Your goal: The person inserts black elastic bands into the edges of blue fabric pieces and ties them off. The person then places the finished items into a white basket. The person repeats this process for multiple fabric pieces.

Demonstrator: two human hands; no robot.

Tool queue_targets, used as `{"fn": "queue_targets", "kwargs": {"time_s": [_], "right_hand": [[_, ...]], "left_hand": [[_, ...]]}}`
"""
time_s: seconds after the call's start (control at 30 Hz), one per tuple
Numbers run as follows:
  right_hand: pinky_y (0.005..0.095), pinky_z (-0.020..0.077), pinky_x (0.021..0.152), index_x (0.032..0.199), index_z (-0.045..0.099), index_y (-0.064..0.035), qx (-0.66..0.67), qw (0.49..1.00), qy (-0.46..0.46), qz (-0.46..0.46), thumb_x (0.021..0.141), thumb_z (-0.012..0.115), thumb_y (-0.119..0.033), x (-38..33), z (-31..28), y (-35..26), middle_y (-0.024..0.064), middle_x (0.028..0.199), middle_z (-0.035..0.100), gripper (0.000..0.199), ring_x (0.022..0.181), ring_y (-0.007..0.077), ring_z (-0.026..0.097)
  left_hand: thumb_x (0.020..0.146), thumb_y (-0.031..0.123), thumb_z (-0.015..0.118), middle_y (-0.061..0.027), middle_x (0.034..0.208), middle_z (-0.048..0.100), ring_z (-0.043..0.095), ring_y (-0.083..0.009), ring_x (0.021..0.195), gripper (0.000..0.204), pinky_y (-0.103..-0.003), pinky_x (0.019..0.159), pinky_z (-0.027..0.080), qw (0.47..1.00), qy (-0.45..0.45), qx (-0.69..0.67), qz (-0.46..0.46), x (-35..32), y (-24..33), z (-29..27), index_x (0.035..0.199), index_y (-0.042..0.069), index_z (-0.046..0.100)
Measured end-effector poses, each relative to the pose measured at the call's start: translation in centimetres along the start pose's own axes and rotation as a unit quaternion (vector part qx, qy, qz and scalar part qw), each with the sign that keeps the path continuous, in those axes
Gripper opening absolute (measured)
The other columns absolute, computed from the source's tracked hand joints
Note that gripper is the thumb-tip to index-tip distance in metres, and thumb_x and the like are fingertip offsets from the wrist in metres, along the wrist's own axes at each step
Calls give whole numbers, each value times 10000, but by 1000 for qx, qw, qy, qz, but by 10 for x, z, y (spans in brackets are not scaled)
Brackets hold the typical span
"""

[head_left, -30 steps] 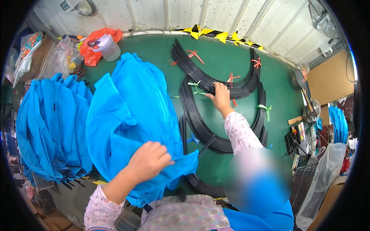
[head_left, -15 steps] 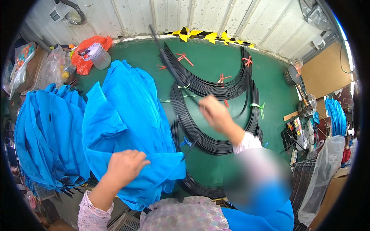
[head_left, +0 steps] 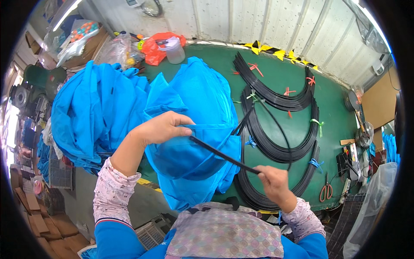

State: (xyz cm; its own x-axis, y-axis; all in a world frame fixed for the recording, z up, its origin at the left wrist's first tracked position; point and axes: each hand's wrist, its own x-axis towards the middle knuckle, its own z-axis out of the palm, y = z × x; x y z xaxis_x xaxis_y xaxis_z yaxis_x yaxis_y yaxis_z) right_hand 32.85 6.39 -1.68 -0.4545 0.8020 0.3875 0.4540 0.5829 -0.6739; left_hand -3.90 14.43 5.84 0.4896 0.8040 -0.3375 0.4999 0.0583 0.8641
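My left hand (head_left: pixel 161 128) grips the rim of a blue fabric piece (head_left: pixel 198 129) lifted off the green table (head_left: pixel 276 73). My right hand (head_left: pixel 276 183) holds a long thin black strip (head_left: pixel 222 155), whose near end points into the fabric's edge by my left fingers; the rest of the strip loops up and back over the table. Curved bundles of black strips (head_left: pixel 280 134) tied with coloured bands lie to the right of the fabric.
A heap of blue fabric pieces (head_left: pixel 95 116) lies at the left. A red bag (head_left: pixel 157 45) and a clear plastic jar (head_left: pixel 174 49) stand at the table's far edge. Orange-handled scissors (head_left: pixel 326 190) lie at the right, near tools. Crates and cardboard sit on the floor at the lower left.
My right hand pulled back from the strip bundles with one black strip in it. My left hand lifted the blue fabric's edge, and the strip's end now meets that edge.
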Motion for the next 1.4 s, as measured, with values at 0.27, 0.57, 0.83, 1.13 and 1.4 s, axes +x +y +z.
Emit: {"fn": "queue_targets", "kwargs": {"time_s": [0.27,0.57,0.83,1.13,1.4], "right_hand": [[334,479,498,927,682,-60,-52,998,-34,0,894,675,-153,10,-5,-16,102,743,674,99,590,270,647],[375,473,571,904,662,-33,89,992,-57,69,883,699,-128,9,48,-55,135,745,638,105,640,322,612],[420,491,677,936,674,-57,36,987,-155,37,859,688,-132,-32,55,-26,116,811,667,108,747,338,627],[456,483,649,908,675,-101,-51,973,-222,-35,811,740,-265,-30,45,-19,91,642,590,201,647,350,613],[411,487,570,844,666,-78,-15,972,-212,-95,806,719,-176,-38,51,-11,86,709,627,118,638,317,616]], "left_hand": [[951,187,648,-41,869,678,588,-112,773,211,-278,700,474,986,110,94,82,-40,-9,4,1097,45,706],[851,215,651,-14,692,581,607,-210,630,87,-364,563,444,817,229,448,282,-42,10,106,810,152,608],[825,308,688,-10,696,473,531,-188,664,226,-350,610,394,796,269,429,332,-42,-15,153,744,151,547],[785,299,732,4,655,458,511,-195,634,256,-345,606,370,812,319,323,368,-52,-21,168,688,170,533],[796,273,739,-5,703,542,553,-179,666,205,-349,618,392,815,352,314,335,-76,-24,192,733,139,597]]}}
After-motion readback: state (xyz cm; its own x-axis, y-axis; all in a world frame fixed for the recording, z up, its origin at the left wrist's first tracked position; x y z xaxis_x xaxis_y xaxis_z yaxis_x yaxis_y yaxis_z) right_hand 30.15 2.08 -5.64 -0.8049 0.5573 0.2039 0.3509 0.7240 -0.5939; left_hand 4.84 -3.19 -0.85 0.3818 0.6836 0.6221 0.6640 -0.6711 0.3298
